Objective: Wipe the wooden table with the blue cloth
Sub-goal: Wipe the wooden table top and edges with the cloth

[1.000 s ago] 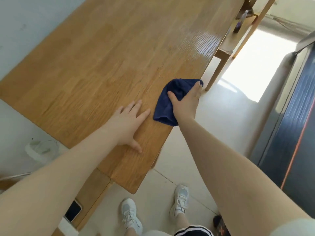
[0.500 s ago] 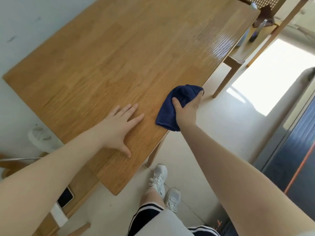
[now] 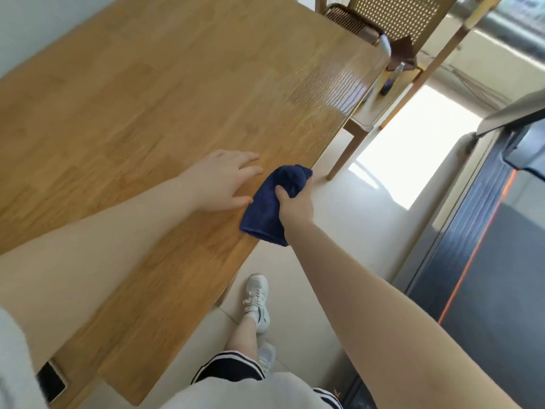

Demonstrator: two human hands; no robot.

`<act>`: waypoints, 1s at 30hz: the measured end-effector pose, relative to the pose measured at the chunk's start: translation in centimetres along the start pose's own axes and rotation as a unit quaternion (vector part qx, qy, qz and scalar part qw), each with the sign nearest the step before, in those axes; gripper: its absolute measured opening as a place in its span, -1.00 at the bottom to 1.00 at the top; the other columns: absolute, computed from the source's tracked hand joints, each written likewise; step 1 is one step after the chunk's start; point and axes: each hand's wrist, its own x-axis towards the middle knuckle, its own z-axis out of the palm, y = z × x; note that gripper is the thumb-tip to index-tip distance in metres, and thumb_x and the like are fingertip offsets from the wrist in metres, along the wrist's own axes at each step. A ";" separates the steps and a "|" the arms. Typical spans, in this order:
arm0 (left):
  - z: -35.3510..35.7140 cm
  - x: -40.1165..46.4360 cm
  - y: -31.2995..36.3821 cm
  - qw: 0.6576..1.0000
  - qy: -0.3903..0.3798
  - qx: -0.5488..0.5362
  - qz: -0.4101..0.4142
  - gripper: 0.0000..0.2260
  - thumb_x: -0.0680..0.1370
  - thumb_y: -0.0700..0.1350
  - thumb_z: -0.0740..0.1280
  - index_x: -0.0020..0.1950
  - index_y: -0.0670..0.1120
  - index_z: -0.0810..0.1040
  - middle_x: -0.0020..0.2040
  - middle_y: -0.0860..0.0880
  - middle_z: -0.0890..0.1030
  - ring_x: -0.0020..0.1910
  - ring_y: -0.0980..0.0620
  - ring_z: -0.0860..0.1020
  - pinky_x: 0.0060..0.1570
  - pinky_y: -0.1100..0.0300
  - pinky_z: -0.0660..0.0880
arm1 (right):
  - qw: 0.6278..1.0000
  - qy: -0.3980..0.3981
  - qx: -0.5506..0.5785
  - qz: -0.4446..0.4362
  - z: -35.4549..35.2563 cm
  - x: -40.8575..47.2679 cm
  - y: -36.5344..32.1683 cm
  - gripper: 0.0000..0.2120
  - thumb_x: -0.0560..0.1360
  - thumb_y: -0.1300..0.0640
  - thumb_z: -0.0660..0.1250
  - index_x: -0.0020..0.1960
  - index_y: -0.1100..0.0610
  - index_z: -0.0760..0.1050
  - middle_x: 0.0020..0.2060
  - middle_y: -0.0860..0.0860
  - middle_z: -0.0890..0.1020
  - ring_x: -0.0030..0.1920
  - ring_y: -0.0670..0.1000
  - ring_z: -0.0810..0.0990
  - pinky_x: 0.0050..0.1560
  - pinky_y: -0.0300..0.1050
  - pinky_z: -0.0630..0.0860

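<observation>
The wooden table (image 3: 165, 93) fills the upper left of the head view, its right edge running diagonally. A dark blue cloth (image 3: 269, 208) lies bunched at that right edge, partly hanging over it. My right hand (image 3: 295, 202) grips the cloth, thumb on top and fingers curled around its far side. My left hand (image 3: 225, 180) rests flat on the tabletop just left of the cloth, fingers straight, thumb almost touching the fabric.
A chair with a woven back (image 3: 395, 22) stands at the table's far right corner, with a bottle (image 3: 390, 81) on a pale seat beside it. A dark treadmill (image 3: 483, 237) runs along the right. A phone (image 3: 51, 382) lies lower left. My feet (image 3: 258, 299) are on the tiled floor.
I have stepped forward along the table's right edge. My right hand closed from flat on the cloth to gripping it, and my left hand slid closer to the cloth.
</observation>
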 end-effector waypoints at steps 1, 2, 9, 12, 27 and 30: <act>-0.3 1.1 -0.1 1.000 -0.003 -0.014 -0.005 -0.43 0.55 0.11 0.21 0.51 0.00 0.14 0.55 -0.05 0.06 0.50 -0.03 0.11 0.44 0.08 0.05 | 1.000 0.015 0.007 0.010 -0.7 1.8 -1.0 -0.44 0.52 0.08 0.27 0.45 0.01 0.12 0.22 0.02 0.46 0.24 0.08 0.45 0.24 -0.03 0.35; -0.6 2.6 -0.5 1.000 -0.002 -0.023 -0.008 -0.42 0.56 0.11 0.21 0.52 -0.01 0.11 0.55 -0.05 0.04 0.50 -0.03 0.09 0.44 0.09 0.06 | 1.000 0.027 -0.002 0.007 -1.5 3.9 -2.3 -0.47 0.53 0.07 0.25 0.44 -0.02 0.13 0.17 0.01 0.47 0.18 0.05 0.46 0.19 -0.04 0.36; -2.7 10.5 -2.6 0.999 -0.011 -0.034 -0.010 -0.34 0.54 0.14 0.22 0.53 -0.06 0.04 0.56 -0.08 -0.10 0.51 -0.10 0.05 0.45 0.05 0.06 | 0.997 0.024 -0.044 -0.060 -2.7 4.9 -4.0 -0.22 0.53 0.14 0.24 0.51 -0.04 -0.23 0.44 -0.02 0.19 0.37 0.08 0.28 0.31 0.02 0.27; -3.2 12.7 -2.5 0.999 -0.022 -0.034 -0.002 -0.27 0.53 0.14 0.24 0.54 -0.11 -0.06 0.56 -0.10 -0.11 0.52 -0.07 -0.01 0.47 0.07 0.00 | 0.997 -0.017 -0.039 -0.060 -2.0 2.7 -3.0 -0.15 0.53 0.18 0.25 0.49 -0.05 -0.36 0.51 -0.05 -0.01 0.45 0.04 0.13 0.38 -0.01 0.16; -5.5 18.5 -1.7 0.985 -0.131 0.027 -0.112 0.16 0.23 0.36 0.42 0.52 0.01 -0.29 0.53 -0.10 -0.28 0.53 -0.08 -0.18 0.50 0.05 -0.12 | 0.991 -0.026 -0.073 -0.110 -9.2 15.5 -8.4 -0.10 0.48 0.09 0.33 0.50 -0.04 -0.31 0.50 -0.03 0.07 0.42 0.09 0.22 0.32 0.08 0.32; -6.3 18.8 -1.2 0.976 -0.159 -0.030 -0.145 0.09 0.28 0.32 0.43 0.53 0.04 -0.23 0.54 -0.03 -0.26 0.53 -0.03 -0.14 0.48 0.07 -0.07 | 0.983 -0.122 -0.068 -0.121 -10.4 14.8 -7.0 -0.03 0.46 0.13 0.36 0.47 -0.08 -0.37 0.51 -0.06 0.00 0.43 0.04 0.19 0.16 -0.04 0.45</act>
